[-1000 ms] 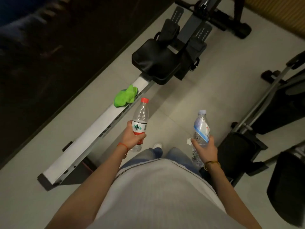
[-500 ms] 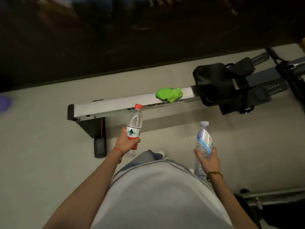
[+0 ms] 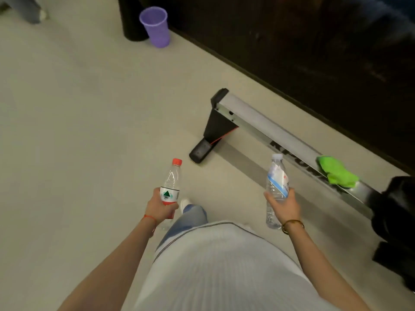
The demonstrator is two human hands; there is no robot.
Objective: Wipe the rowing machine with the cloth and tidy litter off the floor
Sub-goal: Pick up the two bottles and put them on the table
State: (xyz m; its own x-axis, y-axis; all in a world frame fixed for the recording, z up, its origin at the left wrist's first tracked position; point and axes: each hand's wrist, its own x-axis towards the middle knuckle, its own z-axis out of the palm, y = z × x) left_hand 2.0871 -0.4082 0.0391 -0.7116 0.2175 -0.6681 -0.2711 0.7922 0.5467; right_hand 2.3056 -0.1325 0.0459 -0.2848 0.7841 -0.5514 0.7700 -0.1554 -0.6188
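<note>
Litter pickup: left hand [image 3: 162, 207] grasps red-capped bottle [image 3: 171, 184], right hand [image 3: 283, 204] grasps blue-label bottle [image 3: 276, 182]; next likely purple cup [image 3: 155, 26], upper left, needs a free hand.

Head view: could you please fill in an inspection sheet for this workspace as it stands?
Surface: pale floor, bare near the feet.
Job's things: green cloth lies bunched on the rower rail; red-cap bottle and white-cap bottle are both held upright, off the floor.
Clutter: purple cup stands on the floor by the dark wall.
Hands: left hand grips the red-cap bottle; right hand grips the white-cap bottle.
Cables: thin red cord at the rail's foot.
Surroundings: dark wall behind the rail; black seat at right edge.
</note>
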